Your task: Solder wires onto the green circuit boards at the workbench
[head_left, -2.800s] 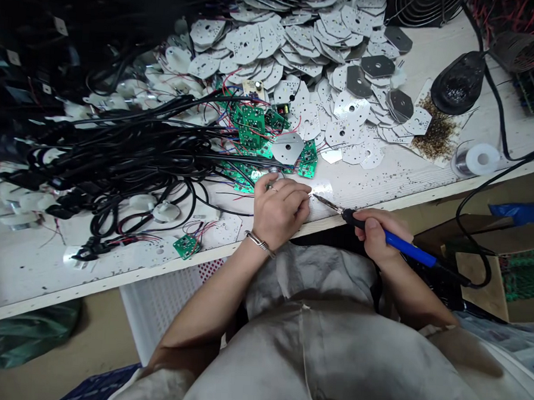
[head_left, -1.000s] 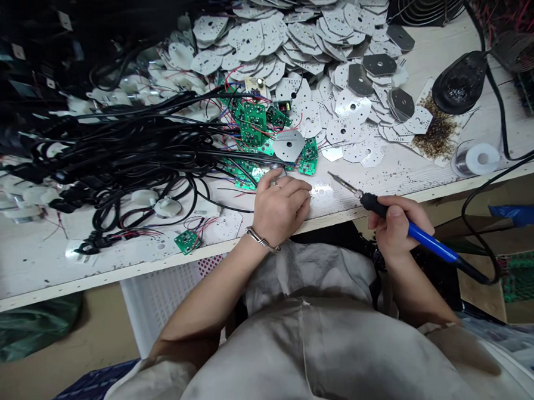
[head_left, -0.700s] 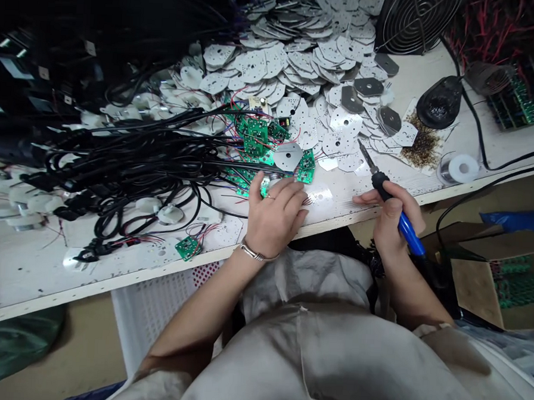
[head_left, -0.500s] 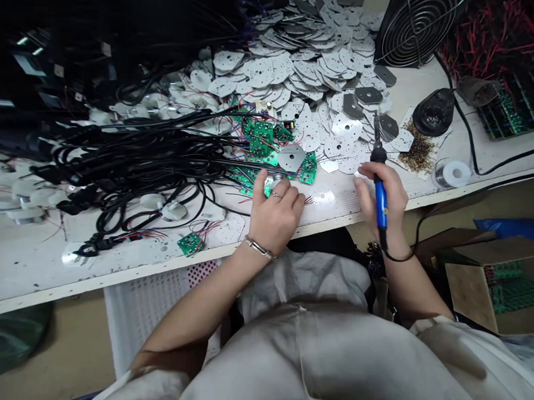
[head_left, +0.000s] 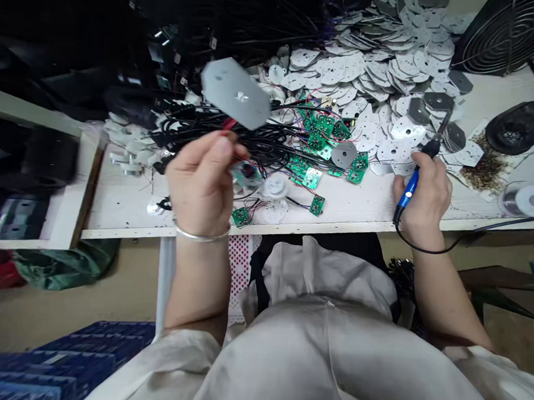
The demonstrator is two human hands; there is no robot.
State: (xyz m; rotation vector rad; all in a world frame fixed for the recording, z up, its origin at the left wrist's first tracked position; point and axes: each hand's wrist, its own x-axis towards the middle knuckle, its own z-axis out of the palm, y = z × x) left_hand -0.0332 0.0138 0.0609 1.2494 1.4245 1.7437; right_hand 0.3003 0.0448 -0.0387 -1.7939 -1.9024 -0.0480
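Note:
My left hand is raised over the left part of the bench, its fingers pinched on red wires. Just above the fingertips is a grey-white plate with cut corners and small holes, tilted in the air. A blurred circuit board shows beside the fingers, and a white round plastic part is to their right. My right hand is closed around a soldering iron with a blue handle, its tip up toward the plate pile.
Behind lie a large heap of plates, black cables and green circuit boards. A fan, a black iron stand and a solder spool stand at right. Blue crates are on the floor.
My left hand has moved from the boards up and to the left, now gripping red wires beside a raised plate. The view has swung left. My right hand still holds the soldering iron.

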